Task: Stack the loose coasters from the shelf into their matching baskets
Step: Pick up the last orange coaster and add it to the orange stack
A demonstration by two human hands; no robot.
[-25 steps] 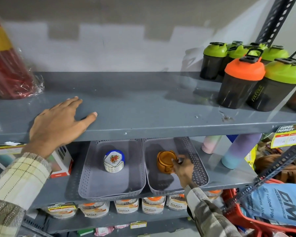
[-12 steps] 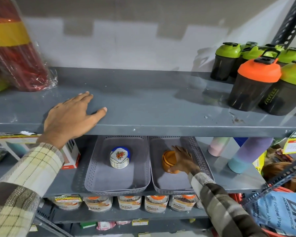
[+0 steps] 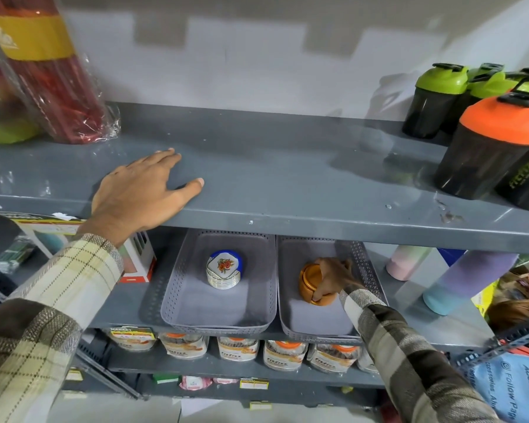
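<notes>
Left hand [image 3: 141, 190] lies flat and open on the shelf [image 3: 287, 184]; right hand [image 3: 333, 277] grips orange coasters [image 3: 310, 282] above "Fitfixx" jars [image 3: 283, 355].

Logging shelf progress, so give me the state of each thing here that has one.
left hand: open, flat on the upper shelf
right hand: closed on the orange coaster stack
white floral coaster stack: stacked, untouched in the left basket
right basket: holds the orange stack
orange-lid shaker: upright, lid shut

Grey metal shelving [image 3: 287, 166], pale patchy wall [image 3: 257, 56] behind, perforated steel upright [image 3: 507, 337] at right
</notes>
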